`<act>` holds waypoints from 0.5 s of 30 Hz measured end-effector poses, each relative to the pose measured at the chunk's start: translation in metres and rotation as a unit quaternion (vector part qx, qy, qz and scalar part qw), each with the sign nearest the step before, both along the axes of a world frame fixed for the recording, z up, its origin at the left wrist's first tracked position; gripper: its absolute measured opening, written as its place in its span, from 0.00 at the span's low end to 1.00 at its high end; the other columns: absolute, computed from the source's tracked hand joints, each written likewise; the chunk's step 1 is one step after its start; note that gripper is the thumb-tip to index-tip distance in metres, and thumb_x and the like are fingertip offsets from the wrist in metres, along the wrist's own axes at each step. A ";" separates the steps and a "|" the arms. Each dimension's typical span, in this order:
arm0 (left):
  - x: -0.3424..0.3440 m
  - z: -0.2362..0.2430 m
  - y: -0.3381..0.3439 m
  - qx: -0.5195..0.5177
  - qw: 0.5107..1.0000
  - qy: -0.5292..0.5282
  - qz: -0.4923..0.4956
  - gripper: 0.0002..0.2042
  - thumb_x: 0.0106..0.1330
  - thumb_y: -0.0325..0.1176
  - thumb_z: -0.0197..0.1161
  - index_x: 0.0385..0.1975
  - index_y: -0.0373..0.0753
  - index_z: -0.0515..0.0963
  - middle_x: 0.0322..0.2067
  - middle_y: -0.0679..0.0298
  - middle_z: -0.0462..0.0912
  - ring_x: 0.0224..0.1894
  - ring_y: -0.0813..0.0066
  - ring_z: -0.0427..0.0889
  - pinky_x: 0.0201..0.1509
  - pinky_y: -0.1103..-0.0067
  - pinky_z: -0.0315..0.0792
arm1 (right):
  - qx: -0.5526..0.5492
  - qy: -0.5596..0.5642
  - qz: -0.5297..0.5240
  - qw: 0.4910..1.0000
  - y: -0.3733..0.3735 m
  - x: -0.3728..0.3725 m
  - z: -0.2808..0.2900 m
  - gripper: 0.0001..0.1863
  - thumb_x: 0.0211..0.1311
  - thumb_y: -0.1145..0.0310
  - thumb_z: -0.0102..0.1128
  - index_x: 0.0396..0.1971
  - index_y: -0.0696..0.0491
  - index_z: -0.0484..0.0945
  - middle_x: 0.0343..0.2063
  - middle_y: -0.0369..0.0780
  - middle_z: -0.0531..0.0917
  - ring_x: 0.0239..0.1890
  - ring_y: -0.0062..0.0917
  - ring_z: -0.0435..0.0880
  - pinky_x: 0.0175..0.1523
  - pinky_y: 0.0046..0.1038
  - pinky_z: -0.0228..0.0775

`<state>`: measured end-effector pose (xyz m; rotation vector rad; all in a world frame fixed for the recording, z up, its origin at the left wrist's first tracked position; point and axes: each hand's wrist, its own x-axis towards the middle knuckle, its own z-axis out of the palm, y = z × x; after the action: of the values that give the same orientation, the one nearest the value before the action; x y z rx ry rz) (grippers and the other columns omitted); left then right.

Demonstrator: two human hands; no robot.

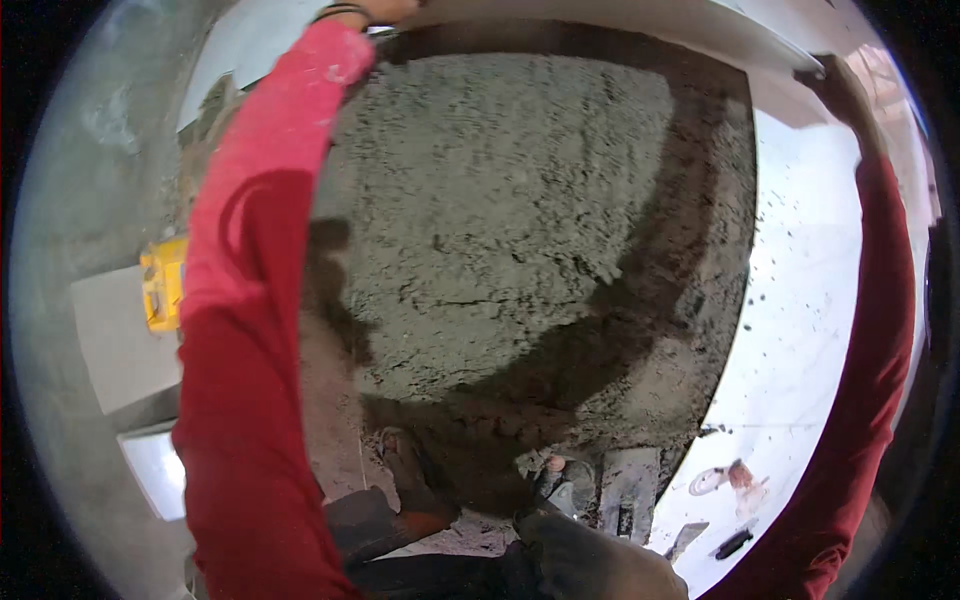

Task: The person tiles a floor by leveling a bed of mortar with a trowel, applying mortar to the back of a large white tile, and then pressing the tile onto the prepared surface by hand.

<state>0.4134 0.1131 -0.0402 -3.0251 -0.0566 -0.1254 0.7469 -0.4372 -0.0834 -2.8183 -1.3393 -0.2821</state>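
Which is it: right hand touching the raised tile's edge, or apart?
Touching: the head view shows the right hand gripping the raised tile by its edge, upper right.

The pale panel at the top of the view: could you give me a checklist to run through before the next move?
1. Right hand on the pale panel: ok, at its edge.
2. Left hand grip: cannot tell, cut off by the picture's top edge.
3. Grey mortar bed smooth: not ok, rough and pitted.
4. White floor surface clear: not ok, a small black object lies on it.
5. Yellow object off the bed: ok, well to its left.
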 end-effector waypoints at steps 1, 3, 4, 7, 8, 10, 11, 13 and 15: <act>-0.001 -0.014 -0.002 -0.043 0.998 0.043 0.028 0.17 0.50 0.32 0.59 0.42 0.44 0.83 0.36 0.49 0.85 0.40 0.47 0.83 0.44 0.61 0.76 | -0.042 -0.002 -0.042 0.998 0.013 -0.009 0.000 0.26 0.60 0.51 0.67 0.49 0.56 0.80 0.40 0.49 0.85 0.44 0.39 0.84 0.48 0.37 0.74; -0.009 -0.012 0.022 -0.007 0.997 0.075 -0.016 0.16 0.51 0.34 0.61 0.40 0.43 0.83 0.33 0.48 0.84 0.37 0.46 0.83 0.41 0.61 0.76 | -0.035 0.031 -0.029 0.998 0.035 -0.031 0.002 0.25 0.59 0.51 0.68 0.45 0.58 0.82 0.40 0.50 0.84 0.41 0.40 0.84 0.46 0.37 0.73; -0.011 -0.012 0.023 0.038 0.997 0.073 0.007 0.14 0.51 0.33 0.61 0.38 0.43 0.84 0.33 0.47 0.84 0.37 0.46 0.83 0.41 0.61 0.76 | -0.062 0.068 -0.020 0.996 0.039 -0.042 0.012 0.22 0.58 0.54 0.68 0.42 0.58 0.83 0.38 0.51 0.84 0.40 0.38 0.84 0.44 0.38 0.73; -0.029 -0.020 0.037 0.044 0.996 0.058 0.048 0.20 0.57 0.39 0.69 0.51 0.49 0.82 0.43 0.54 0.85 0.45 0.54 0.84 0.51 0.63 0.75 | 0.031 0.047 0.038 0.998 0.020 -0.052 0.018 0.19 0.57 0.57 0.67 0.39 0.59 0.83 0.29 0.49 0.84 0.31 0.33 0.83 0.39 0.37 0.71; -0.036 -0.018 0.029 0.047 0.996 0.063 0.047 0.20 0.57 0.39 0.69 0.51 0.49 0.82 0.43 0.54 0.85 0.45 0.54 0.84 0.51 0.63 0.75 | 0.025 0.067 0.048 0.996 0.017 -0.062 0.016 0.19 0.57 0.58 0.67 0.38 0.59 0.83 0.27 0.49 0.83 0.29 0.33 0.82 0.38 0.36 0.71; -0.066 -0.008 0.016 -0.002 0.997 0.071 0.006 0.15 0.52 0.35 0.67 0.42 0.45 0.83 0.33 0.55 0.86 0.35 0.54 0.84 0.41 0.64 0.76 | 0.016 0.107 0.075 0.991 0.018 -0.090 0.016 0.18 0.56 0.60 0.66 0.37 0.60 0.82 0.23 0.48 0.82 0.25 0.32 0.81 0.35 0.36 0.69; -0.082 -0.004 0.012 0.006 0.997 0.077 0.011 0.15 0.52 0.35 0.67 0.42 0.45 0.83 0.33 0.55 0.86 0.35 0.54 0.84 0.41 0.64 0.76 | 0.016 0.128 0.091 0.988 0.019 -0.105 0.014 0.17 0.55 0.61 0.66 0.37 0.60 0.82 0.21 0.48 0.81 0.23 0.32 0.80 0.34 0.36 0.69; -0.112 0.002 -0.001 -0.008 0.998 0.053 -0.024 0.15 0.51 0.36 0.67 0.40 0.45 0.83 0.31 0.53 0.85 0.35 0.51 0.83 0.42 0.62 0.75 | 0.000 0.079 0.086 0.993 0.002 -0.131 0.014 0.19 0.57 0.58 0.66 0.37 0.60 0.82 0.31 0.51 0.83 0.36 0.40 0.84 0.43 0.37 0.74; -0.134 0.008 -0.021 -0.009 0.997 0.066 -0.048 0.13 0.52 0.37 0.67 0.39 0.46 0.84 0.29 0.53 0.84 0.35 0.50 0.82 0.41 0.62 0.75 | 0.014 0.121 0.049 0.991 -0.030 -0.161 0.018 0.16 0.58 0.62 0.66 0.38 0.59 0.82 0.35 0.49 0.84 0.40 0.38 0.84 0.47 0.36 0.73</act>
<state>0.2795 0.0920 -0.0327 -3.0453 0.1008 0.0668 0.5857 -0.4675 -0.0656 -2.6487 -1.3986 0.0401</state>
